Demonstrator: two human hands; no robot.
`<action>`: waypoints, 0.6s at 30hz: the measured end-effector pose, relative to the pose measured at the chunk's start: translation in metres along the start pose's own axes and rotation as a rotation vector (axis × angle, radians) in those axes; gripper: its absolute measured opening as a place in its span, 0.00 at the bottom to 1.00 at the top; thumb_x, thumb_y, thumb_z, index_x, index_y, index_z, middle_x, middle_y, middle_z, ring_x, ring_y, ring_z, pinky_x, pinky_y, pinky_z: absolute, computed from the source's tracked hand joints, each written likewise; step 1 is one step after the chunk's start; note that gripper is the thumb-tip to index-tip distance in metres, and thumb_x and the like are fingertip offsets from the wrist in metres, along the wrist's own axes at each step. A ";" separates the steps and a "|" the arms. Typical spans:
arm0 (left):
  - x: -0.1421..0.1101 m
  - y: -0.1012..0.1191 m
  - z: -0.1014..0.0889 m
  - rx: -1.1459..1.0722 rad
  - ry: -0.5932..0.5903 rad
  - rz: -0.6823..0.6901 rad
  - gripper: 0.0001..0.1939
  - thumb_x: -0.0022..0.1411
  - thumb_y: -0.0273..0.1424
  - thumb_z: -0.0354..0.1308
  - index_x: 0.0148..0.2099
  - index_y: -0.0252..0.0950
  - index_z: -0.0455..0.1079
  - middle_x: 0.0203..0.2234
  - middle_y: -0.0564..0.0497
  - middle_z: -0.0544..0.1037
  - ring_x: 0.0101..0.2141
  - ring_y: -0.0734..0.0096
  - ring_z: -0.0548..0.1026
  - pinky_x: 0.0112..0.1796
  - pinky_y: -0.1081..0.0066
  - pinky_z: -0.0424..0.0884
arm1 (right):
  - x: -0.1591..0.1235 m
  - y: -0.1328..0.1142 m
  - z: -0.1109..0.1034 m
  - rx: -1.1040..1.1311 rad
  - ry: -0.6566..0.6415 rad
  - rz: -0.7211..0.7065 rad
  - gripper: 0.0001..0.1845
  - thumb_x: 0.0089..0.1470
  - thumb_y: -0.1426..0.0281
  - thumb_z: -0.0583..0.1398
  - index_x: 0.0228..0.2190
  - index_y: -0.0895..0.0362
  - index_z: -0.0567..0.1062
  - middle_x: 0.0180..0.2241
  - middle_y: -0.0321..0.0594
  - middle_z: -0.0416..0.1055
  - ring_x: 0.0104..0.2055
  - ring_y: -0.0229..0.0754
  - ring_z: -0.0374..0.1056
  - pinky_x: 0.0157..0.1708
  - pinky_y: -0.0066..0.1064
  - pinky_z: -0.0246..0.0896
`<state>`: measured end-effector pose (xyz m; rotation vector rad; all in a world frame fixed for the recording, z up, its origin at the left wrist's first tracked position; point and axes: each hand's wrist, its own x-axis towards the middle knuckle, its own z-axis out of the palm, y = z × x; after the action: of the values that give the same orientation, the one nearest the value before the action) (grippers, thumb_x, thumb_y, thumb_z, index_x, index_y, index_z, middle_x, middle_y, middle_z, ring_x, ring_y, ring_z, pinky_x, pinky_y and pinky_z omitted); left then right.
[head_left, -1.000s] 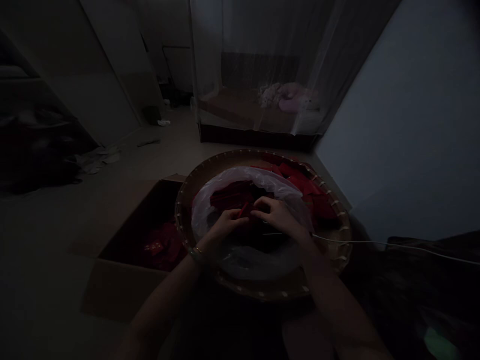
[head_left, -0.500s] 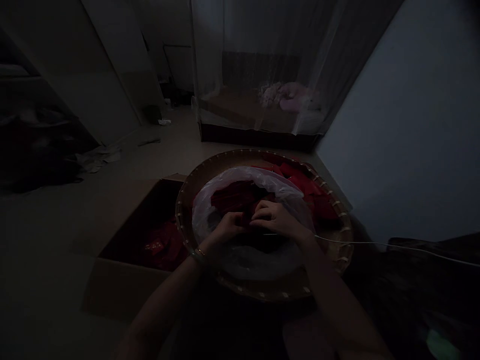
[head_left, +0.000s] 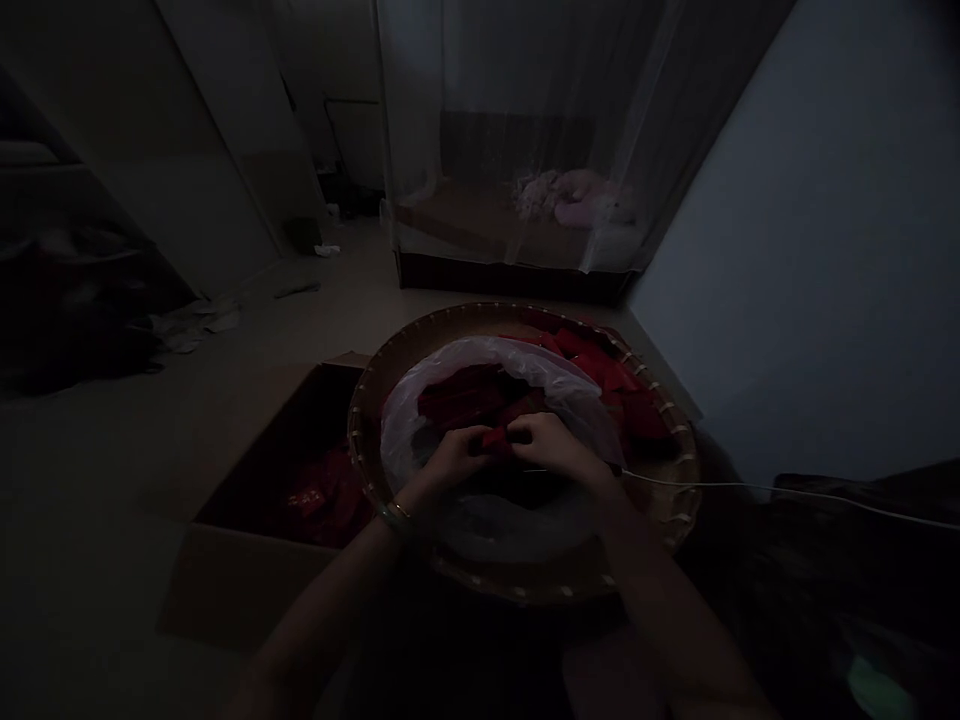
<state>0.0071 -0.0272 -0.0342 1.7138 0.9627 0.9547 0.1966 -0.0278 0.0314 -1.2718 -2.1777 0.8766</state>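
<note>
Slightly lower than half a second ago, my right hand (head_left: 556,446) grips a red piece (head_left: 496,442) with my left hand (head_left: 451,457), over the plastic bag (head_left: 484,350).

Person's forearms (head_left: 326,600) bare; at the wrist of the left hand (head_left: 456,456), a pale greenish bangle (head_left: 392,518) and thin gold-toned band (head_left: 400,509).

Tray: wide, round, brown woven tray (head_left: 442,325) with a raised rim and pale bindings
Tray centre: translucent whitish plastic bag (head_left: 517,535), mouth spread open, dark red pieces (head_left: 461,395) inside
Tray's far right: loose, overlapping bright red flat pieces (head_left: 600,365)
Floor: smooth, dim greyish floor (head_left: 360,270), bearing an open brown cardboard box (head_left: 232,580) and crumpled pale sheets (head_left: 191,325)
</note>
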 end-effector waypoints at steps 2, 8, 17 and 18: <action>0.002 0.005 -0.002 -0.057 0.070 0.029 0.25 0.45 0.29 0.66 0.49 0.38 0.70 0.40 0.48 0.76 0.41 0.62 0.73 0.45 0.66 0.66 | 0.004 0.005 0.001 0.150 0.084 0.089 0.09 0.44 0.73 0.59 0.27 0.59 0.79 0.23 0.35 0.74 0.26 0.38 0.67 0.26 0.25 0.57; 0.014 0.016 -0.009 -0.642 0.417 -0.169 0.33 0.44 0.31 0.68 0.54 0.41 0.62 0.43 0.46 0.73 0.43 0.63 0.73 0.48 0.58 0.65 | 0.014 0.012 0.005 0.834 0.374 0.228 0.14 0.36 0.73 0.64 0.31 0.58 0.76 0.28 0.34 0.75 0.26 0.36 0.68 0.26 0.27 0.65; 0.050 0.062 0.022 -0.860 0.417 0.100 0.20 0.48 0.37 0.64 0.43 0.36 0.69 0.38 0.47 0.77 0.41 0.63 0.74 0.45 0.65 0.68 | 0.025 0.020 0.030 1.463 0.300 0.238 0.16 0.38 0.79 0.63 0.34 0.55 0.74 0.29 0.33 0.75 0.26 0.33 0.70 0.27 0.23 0.67; 0.053 0.067 0.026 -0.859 0.464 0.103 0.18 0.49 0.39 0.62 0.42 0.35 0.70 0.36 0.48 0.77 0.39 0.63 0.75 0.43 0.64 0.68 | 0.027 0.019 0.035 1.486 0.282 0.194 0.16 0.38 0.79 0.62 0.33 0.55 0.75 0.30 0.34 0.76 0.29 0.34 0.71 0.30 0.24 0.68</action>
<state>0.0636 -0.0066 0.0319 0.8326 0.5895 1.5878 0.1723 -0.0073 -0.0042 -0.6809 -0.6809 1.7160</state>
